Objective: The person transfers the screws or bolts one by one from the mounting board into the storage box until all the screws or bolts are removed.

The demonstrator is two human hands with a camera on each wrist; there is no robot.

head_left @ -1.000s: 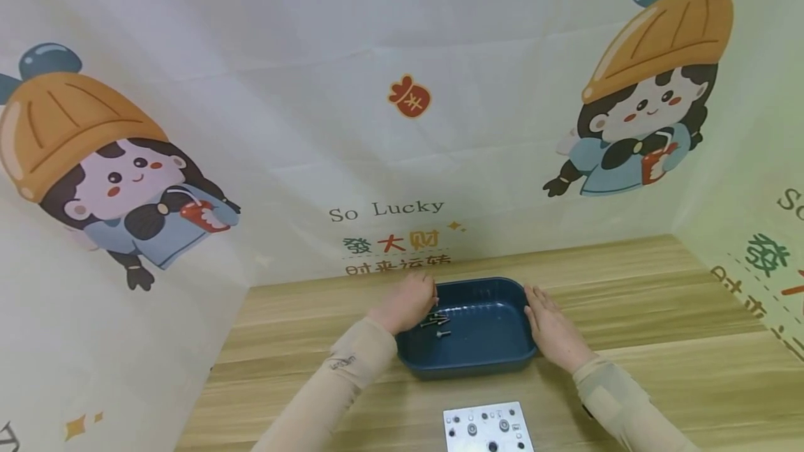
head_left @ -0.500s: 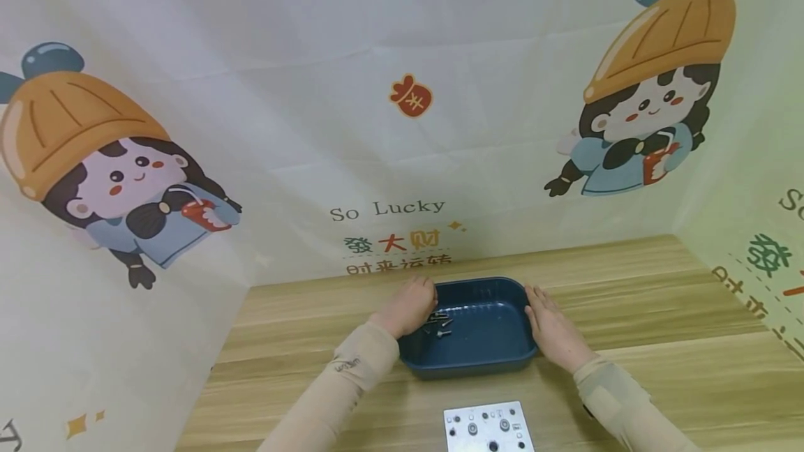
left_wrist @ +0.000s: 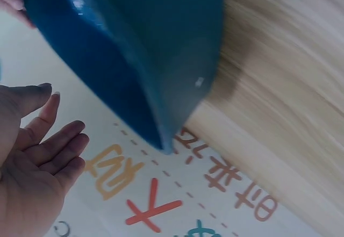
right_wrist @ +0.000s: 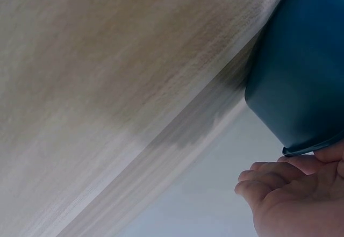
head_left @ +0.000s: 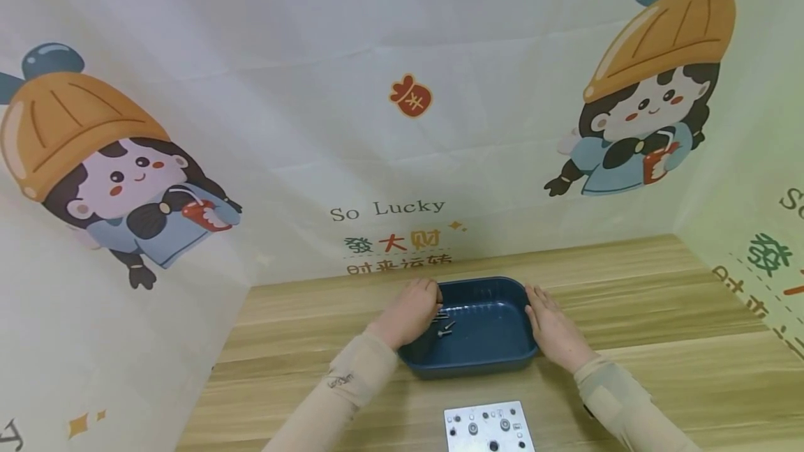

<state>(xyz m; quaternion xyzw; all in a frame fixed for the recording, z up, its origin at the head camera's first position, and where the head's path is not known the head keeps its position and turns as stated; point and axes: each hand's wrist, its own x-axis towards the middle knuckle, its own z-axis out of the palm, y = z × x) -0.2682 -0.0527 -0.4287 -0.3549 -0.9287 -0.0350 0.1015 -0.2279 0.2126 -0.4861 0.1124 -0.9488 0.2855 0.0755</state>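
Observation:
A dark blue plastic tray (head_left: 486, 344) sits on the wooden table. Several small metal screws (head_left: 447, 330) lie in its left part, some of them hidden by my left hand (head_left: 411, 312), which reaches over the left rim. The left wrist view shows that left hand (left_wrist: 40, 156) with its fingers loosely bent, thumb near the index finger, and no object seen between them. Along the tray's right rim rests my right hand (head_left: 555, 330), fingers nearly straight. In the right wrist view, the right hand's fingers (right_wrist: 271, 180) are at the rim of the tray (right_wrist: 298, 81).
A silver metal plate (head_left: 488, 430) with holes and round fittings lies on the table in front of the tray, cut off by the frame's lower edge. Printed cloth (head_left: 314, 110) hangs behind and at both sides of the wooden tabletop (head_left: 628, 284).
My left hand has shifted slightly right and down over the tray. The screws near it lie a little differently, with fewer showing. My right hand stays at the right rim.

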